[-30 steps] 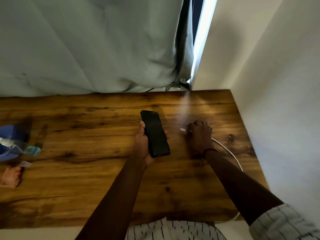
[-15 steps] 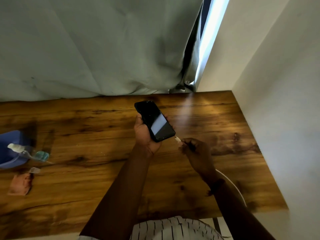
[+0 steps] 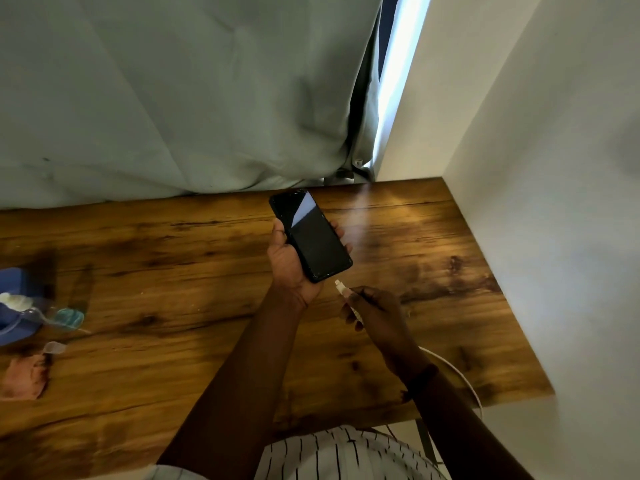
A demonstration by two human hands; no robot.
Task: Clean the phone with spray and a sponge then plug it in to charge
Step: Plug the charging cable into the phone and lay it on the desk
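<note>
While unplugged, phone (image 3: 310, 235) in left hand (image 3: 294, 268), cable plug (image 3: 341, 287) pinched in right hand (image 3: 375, 315).

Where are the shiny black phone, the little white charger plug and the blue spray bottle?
Shiny black phone (image 3: 313, 237): head view, screen middle.
Little white charger plug (image 3: 340, 286): head view, plug body.
Blue spray bottle (image 3: 15, 306): head view, bottle body.

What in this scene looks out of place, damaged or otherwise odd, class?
Nothing clearly stands out. The left hand holds the phone; the right hand aims the cable plug at its lower end, not yet inserted.
</note>
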